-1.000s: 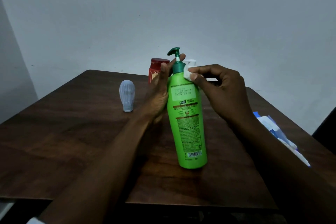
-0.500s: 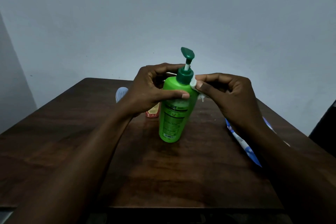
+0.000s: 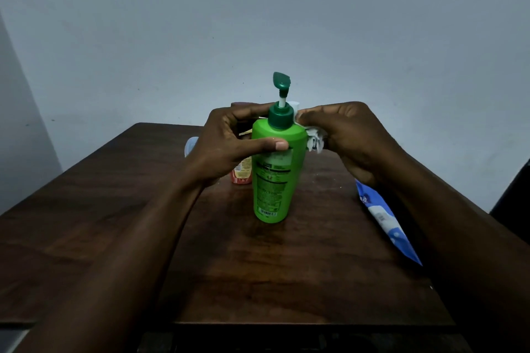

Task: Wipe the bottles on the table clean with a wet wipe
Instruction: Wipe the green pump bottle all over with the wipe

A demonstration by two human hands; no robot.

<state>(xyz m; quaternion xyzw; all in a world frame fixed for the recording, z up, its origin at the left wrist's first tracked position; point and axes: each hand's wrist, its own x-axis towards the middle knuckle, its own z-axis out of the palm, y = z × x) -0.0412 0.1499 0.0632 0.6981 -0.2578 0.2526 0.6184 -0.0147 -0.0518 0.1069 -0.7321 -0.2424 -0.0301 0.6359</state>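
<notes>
Bottle (image 3: 274,180) stands straighter on the desk (image 3: 258,281) now, left hand (image 3: 226,146) gripping it, right hand (image 3: 352,137) still pinching the wipe (image 3: 315,140).

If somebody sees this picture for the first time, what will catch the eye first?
The bright green pump bottle in the middle of the dark wooden table stands out first. The left hand grips its upper part, and the right hand presses a crumpled white wipe against its shoulder.

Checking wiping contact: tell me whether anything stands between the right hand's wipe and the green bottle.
Nothing visible does. The right hand holds the wet wipe against the green bottle at its shoulder; the left hand grips the other side.
</notes>
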